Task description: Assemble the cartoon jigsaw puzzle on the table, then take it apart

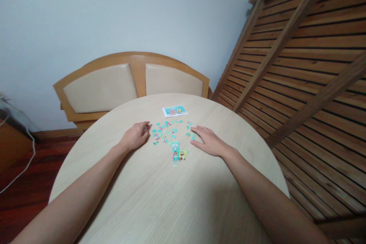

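My left hand (136, 136) rests at the left of the scattered jigsaw pieces (167, 125), its fingers closed around a small reddish jigsaw piece (147, 126) at the fingertips. On the right, my right hand (211, 142) lies low over the table with thumb and fingers apart, holding nothing, beside a few turquoise pieces (188, 134). Between the hands and closer to me is a partly joined puzzle section (175, 152) with a pale green cartoon figure and a yellow one. Behind the loose pieces lies a reference picture (175, 111) in turquoise, pink and yellow.
Everything lies on a round pale wooden table (160, 206). Past its far edge stands a wooden headboard (137, 70) with cream panels against the wall. A slatted wooden frame (300, 61) leans at the right. A white cable (31, 156) hangs at the left.
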Motion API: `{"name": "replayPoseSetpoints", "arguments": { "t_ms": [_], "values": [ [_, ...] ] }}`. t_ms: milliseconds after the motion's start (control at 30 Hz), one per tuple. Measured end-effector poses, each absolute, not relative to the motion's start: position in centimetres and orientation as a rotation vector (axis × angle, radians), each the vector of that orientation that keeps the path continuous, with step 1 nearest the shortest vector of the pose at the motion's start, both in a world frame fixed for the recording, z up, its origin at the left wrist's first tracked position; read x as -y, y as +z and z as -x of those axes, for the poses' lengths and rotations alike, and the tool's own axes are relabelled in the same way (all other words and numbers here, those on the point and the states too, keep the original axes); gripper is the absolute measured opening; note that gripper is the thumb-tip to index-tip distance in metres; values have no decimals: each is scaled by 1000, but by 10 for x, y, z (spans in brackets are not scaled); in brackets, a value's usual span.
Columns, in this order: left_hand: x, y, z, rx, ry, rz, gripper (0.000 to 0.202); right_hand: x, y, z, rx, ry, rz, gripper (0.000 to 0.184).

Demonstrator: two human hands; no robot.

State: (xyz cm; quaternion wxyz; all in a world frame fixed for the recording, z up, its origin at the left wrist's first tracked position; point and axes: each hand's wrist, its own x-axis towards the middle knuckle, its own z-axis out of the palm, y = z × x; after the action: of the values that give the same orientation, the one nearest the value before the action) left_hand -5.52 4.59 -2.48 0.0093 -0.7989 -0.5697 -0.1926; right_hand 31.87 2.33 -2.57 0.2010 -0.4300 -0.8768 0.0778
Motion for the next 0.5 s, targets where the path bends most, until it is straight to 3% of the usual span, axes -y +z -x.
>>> {"name": "replayPoseSetpoints", "arguments": {
  "t_ms": [500],
  "values": [
    [-27,-25,17,1488,-621,2718,42,-24,-21,-319,2431,207,1160,43]
  ]
}}
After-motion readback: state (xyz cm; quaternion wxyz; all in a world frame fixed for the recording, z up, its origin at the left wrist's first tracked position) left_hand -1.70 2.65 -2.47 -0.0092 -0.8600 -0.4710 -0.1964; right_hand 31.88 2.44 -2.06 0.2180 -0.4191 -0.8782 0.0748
